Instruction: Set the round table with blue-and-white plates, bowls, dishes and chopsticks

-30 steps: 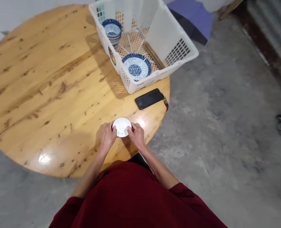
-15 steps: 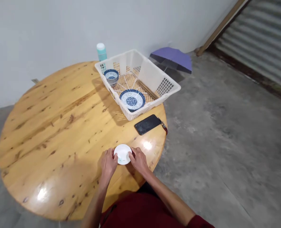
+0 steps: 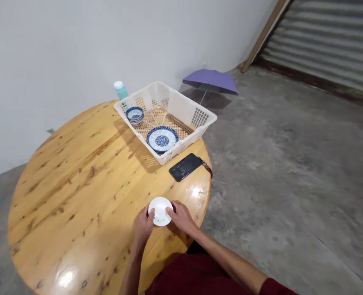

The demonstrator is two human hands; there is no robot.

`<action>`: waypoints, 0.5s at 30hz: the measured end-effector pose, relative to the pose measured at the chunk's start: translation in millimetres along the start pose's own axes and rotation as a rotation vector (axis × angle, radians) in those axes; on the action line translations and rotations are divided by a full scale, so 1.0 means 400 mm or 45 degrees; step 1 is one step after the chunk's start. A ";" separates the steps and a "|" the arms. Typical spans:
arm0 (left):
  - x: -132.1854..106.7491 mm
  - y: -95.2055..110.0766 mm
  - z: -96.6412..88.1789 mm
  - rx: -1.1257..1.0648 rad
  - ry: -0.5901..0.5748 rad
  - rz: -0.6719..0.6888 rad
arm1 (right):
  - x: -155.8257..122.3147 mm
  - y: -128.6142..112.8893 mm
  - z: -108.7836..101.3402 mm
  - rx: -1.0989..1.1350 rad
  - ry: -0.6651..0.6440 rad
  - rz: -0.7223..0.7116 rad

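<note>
A small white dish (image 3: 161,208) with faint coloured marks is between my hands, over the near right part of the round wooden table (image 3: 86,205). My left hand (image 3: 144,224) grips its left rim, thumb on top and fingers underneath. On the opposite rim my right hand (image 3: 181,217) pinches it the same way, the thumb reaching over the inside. The fingers below the dish are mostly hidden. Beyond the dish lies a black smartphone (image 3: 186,166) with a short strap (image 3: 207,167) at its right end.
A white plastic basket (image 3: 184,146) stands at the table's far right, holding stacked blue-and-white bowls (image 3: 135,115), plates (image 3: 162,140) and chopsticks (image 3: 181,123). Behind it is a turquoise bottle (image 3: 120,91). An open purple umbrella (image 3: 212,80) rests on the concrete floor (image 3: 279,176) by the wall.
The view has shifted, so the table, basket and umbrella sit differently in the picture. Both hands keep hold of the white dish, which has hardly moved.
</note>
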State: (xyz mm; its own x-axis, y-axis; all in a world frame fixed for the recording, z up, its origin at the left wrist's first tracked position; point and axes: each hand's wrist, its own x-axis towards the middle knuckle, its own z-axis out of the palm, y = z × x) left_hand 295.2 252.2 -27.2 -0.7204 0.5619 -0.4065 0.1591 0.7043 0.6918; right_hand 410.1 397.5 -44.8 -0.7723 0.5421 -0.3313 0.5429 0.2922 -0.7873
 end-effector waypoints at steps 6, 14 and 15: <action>-0.065 0.078 0.079 -0.092 0.011 -0.050 | -0.058 0.057 -0.098 0.069 -0.024 -0.017; -0.107 0.206 0.179 -0.020 -0.052 -0.037 | -0.106 0.142 -0.234 0.195 0.006 -0.011; -0.108 0.223 0.182 0.014 -0.056 -0.022 | -0.111 0.145 -0.248 0.213 0.035 -0.019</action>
State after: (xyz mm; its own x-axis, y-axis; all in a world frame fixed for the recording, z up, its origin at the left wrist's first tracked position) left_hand 389.6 322.4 8.6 -0.6929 0.5679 -0.4443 0.1546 0.7189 0.6778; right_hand 508.7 468.7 -24.2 -0.7693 0.5605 -0.3066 0.4673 0.1665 -0.8683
